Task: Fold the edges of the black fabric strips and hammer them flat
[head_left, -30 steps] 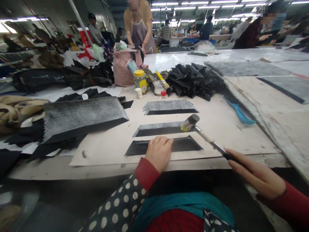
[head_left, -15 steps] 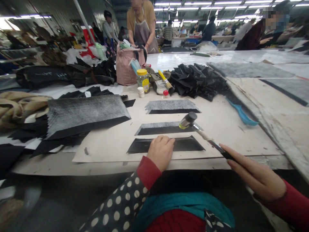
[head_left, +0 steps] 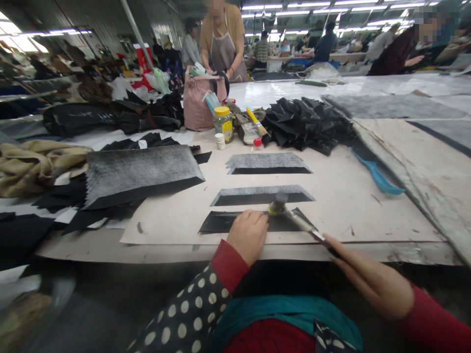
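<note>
A black leather-like piece (head_left: 221, 223), its long far edge folded over, lies flat near the table's front edge. My left hand (head_left: 250, 233) is closed and presses down on its middle; the fingertips are hidden behind the knuckles. My right hand (head_left: 368, 274) is shut around the dark grip of a small mallet (head_left: 280, 202) with one black face and one yellow face. The mallet's head is blurred, at the piece's folded edge just right of my left fingers; I cannot tell whether it touches. Just beyond lies a black strip with grey backing (head_left: 263, 195).
Farther back lie a stack of similar pieces (head_left: 270, 164), a yellow-lidded jar (head_left: 223, 125), a brush (head_left: 256, 121) and a heap of black scraps (head_left: 309, 125). A larger grey-backed stack (head_left: 147, 171) is left, a blue plastic strip (head_left: 379, 174) right. A person in an apron (head_left: 222, 49) stands across the table beside a pink bag (head_left: 198, 103).
The mallet's head has come down and toward me, from above the grey-backed strip to the folded edge of the black piece. My left hand stays on the piece. The view has shifted slightly.
</note>
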Demonstrator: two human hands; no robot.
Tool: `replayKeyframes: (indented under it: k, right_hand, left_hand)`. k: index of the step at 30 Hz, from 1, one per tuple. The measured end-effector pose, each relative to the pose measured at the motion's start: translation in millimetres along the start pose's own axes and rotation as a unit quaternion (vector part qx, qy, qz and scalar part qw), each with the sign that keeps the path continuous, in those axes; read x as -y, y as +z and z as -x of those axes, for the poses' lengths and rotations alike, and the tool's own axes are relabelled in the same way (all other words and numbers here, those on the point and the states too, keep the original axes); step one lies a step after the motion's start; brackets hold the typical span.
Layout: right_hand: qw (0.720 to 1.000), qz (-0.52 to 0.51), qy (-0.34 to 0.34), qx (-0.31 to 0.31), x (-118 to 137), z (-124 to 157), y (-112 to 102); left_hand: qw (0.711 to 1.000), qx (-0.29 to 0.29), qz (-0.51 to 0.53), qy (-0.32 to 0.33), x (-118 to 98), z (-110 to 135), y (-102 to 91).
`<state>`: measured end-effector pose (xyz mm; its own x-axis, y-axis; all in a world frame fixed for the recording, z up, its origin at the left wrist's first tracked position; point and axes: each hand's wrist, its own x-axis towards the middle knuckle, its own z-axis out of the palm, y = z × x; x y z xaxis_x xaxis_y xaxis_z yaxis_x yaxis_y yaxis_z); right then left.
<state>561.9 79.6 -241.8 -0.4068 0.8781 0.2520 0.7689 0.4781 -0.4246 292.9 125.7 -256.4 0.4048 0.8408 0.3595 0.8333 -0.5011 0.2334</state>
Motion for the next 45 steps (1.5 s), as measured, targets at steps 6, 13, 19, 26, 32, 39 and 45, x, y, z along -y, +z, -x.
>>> replayKeyframes:
  k: [6, 13, 19, 26, 32, 39, 45]
  right_hand:
    - [0.999, -0.028, -0.002, -0.024, 9.2, -8.8, -0.1]
    - [0.999, -0.025, -0.023, 0.033, 13.1, -14.5, 8.9]
    - [0.999, -0.030, -0.031, 0.012, 24.5, -19.7, 12.5]
    - [0.997, -0.061, -0.048, -0.003, 38.5, -31.8, 14.9]
    - [0.993, -0.060, -0.068, 0.080, 43.0, -44.5, 24.4]
    - [0.993, -0.037, -0.090, 0.064, 53.8, -56.6, 29.2]
    - [0.994, -0.048, -0.095, 0.024, 58.6, -62.9, 32.7]
  left_hand:
    - [0.999, -0.002, -0.030, -0.027, -1.9, 2.9, 0.4]
    - [0.999, -0.025, -0.042, -0.022, -3.2, 14.1, -0.4]
    - [0.998, -0.030, -0.043, -0.036, -3.6, 23.9, -2.5]
    - [0.997, -0.067, -0.010, -0.028, -4.9, 36.4, -0.8]
    - [0.997, -0.074, 0.010, -0.024, -4.2, 42.7, 0.9]
    - [0.996, -0.084, 0.023, -0.021, -2.7, 47.6, 0.7]
    - [0.995, -0.093, 0.018, -0.024, -2.9, 48.6, -0.3]
